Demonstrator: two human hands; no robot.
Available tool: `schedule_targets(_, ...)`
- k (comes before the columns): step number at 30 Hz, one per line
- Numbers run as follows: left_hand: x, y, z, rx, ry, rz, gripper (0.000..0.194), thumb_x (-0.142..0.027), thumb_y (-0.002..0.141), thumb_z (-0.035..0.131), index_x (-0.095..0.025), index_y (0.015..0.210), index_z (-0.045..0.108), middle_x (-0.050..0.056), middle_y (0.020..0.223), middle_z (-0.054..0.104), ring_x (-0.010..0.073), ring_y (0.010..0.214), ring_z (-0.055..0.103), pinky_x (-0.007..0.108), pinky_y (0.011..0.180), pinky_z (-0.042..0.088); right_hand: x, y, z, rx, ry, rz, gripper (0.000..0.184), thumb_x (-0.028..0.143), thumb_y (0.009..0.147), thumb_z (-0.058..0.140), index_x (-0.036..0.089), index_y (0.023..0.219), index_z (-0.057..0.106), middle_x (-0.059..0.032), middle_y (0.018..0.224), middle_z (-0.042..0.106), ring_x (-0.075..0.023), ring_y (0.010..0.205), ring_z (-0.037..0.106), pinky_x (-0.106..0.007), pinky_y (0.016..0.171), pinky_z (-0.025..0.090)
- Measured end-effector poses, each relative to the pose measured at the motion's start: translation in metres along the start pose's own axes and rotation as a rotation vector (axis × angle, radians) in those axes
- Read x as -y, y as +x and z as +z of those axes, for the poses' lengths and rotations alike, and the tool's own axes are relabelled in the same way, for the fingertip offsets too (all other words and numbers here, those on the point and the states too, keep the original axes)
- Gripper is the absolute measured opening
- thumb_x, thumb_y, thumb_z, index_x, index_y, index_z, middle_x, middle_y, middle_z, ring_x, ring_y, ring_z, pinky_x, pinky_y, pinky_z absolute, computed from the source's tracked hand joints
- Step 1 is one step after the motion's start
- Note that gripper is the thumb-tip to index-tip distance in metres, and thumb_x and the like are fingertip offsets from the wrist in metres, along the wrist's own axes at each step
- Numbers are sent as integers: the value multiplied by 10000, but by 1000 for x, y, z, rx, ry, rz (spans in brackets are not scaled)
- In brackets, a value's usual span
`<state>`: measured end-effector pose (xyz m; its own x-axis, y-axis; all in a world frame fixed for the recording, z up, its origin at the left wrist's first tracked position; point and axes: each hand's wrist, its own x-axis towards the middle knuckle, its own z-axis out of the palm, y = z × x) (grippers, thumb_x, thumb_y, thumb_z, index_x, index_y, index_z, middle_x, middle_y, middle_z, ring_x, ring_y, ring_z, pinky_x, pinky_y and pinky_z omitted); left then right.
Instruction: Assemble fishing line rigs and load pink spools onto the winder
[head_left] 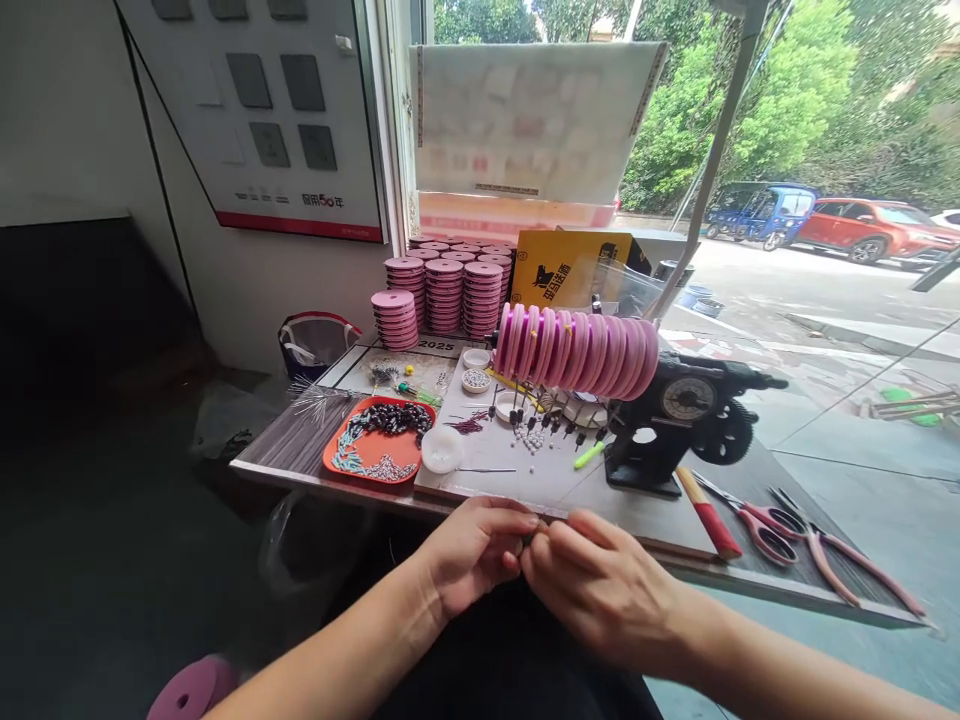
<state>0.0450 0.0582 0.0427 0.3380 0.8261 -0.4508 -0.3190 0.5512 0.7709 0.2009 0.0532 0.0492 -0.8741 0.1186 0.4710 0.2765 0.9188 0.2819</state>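
So I'm looking at this bench by the window, and both hands are right up at the front edge of a smooth pale board. The left hand and right hand meet at the fingertips, both pinched closed, with the right one curled tighter; whatever's between them is too small and hidden for me to tell. Just past them is a chunky black metal winder with a toothed wheel, carrying a fat row of matte pink discs that look kinda spongy, rims rounded, packed side by side. Tiny round white beads are scattered on the board beneath, near skinny dark red sticks and a neon green piece. Off to the left there's a glossy orange tray, rounded corners, with shiny black pieces, slim teal ones and little silvery bits in separate heaps, and a milky white dish touching its side. On the right, pink-handled scissors and long-handled pliers lie on the streaky woodgrain tabletop. Behind it all, more pink discs are piled into neat ridged columns beside a flat-sided yellow box.
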Motion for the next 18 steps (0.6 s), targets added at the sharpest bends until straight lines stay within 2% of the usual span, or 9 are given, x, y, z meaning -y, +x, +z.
schedule_targets(1, 2, -1, 0, -34, 97, 92, 68, -158, 585, 637, -120, 582, 581, -25, 555, 475, 54, 481, 416, 158, 422, 277, 1, 4, -1, 20, 109, 25, 226, 25, 823, 395, 109, 785, 602, -67, 687, 575, -177, 640, 470, -306, 595, 372)
schedule_targets(3, 7, -3, -1, -131, 428, 401, 51, -155, 645, 613, -132, 604, 594, 13, 656, 545, 100, 588, 496, 192, 504, 367, -3, 13, -6, 7, 420, 154, 216, 60, 840, 411, 138, 730, 581, -38, 659, 576, -160, 638, 478, -277, 611, 388)
schedule_targets(5, 14, -3, -4, -266, 813, 783, 84, -139, 720, 548, -150, 661, 606, 43, 771, 578, 139, 697, 542, 233, 611, 422, -14, 26, -8, -49, 754, 402, 213, 127, 860, 439, 156, 694, 569, -11, 651, 579, -135, 620, 485, -243, 603, 392)
schedule_targets(7, 22, -2, -9, -427, 1097, 1087, 150, -107, 774, 478, -166, 731, 609, 60, 828, 582, 147, 710, 559, 253, 653, 442, -32, 42, -4, -72, 1029, 671, 164, 201, 834, 503, 154, 694, 573, -2, 650, 575, -125, 615, 500, -228, 596, 396)
schedule_targets(10, 28, 2, -15, -596, 1373, 1345, 183, -76, 799, 443, -161, 769, 603, 91, 856, 602, 146, 679, 580, 253, 653, 459, -58, 64, 13, 49, 1291, 877, 114, 214, 736, 555, 135, 654, 550, 6, 599, 543, -117, 571, 491, -226, 574, 401)
schedule_targets(12, 28, 2, -16, -553, 1473, 1368, 180, -65, 794, 445, -150, 771, 603, 107, 849, 628, 160, 682, 597, 258, 651, 460, -65, 72, 20, 160, 1337, 882, 98, 198, 696, 560, 127, 630, 549, 12, 555, 525, -103, 506, 458, -214, 502, 379)
schedule_targets(14, 26, 1, -14, -424, 1483, 1282, 190, -73, 794, 434, -142, 754, 606, 103, 774, 646, 170, 648, 598, 265, 619, 450, -62, 68, 18, 210, 1318, 867, 95, 186, 691, 564, 127, 617, 557, 16, 538, 517, -101, 488, 442, -205, 463, 350)
schedule_targets(16, 24, -1, -10, -306, 1328, 1075, 185, -86, 779, 444, -146, 701, 601, 75, 680, 632, 159, 604, 573, 259, 582, 426, -51, 52, 6, 136, 1149, 829, 53, 181, 721, 568, 135, 706, 590, 3, 614, 552, -122, 560, 484, -218, 516, 373)
schedule_targets(18, 22, -1, -4, -208, 988, 775, 141, -112, 738, 500, -148, 633, 587, 49, 649, 614, 138, 593, 540, 241, 558, 398, -36, 26, -10, -55, 789, 709, 104, 185, 788, 552, 158, 882, 590, -24, 761, 591, -149, 678, 523, -255, 624, 400)
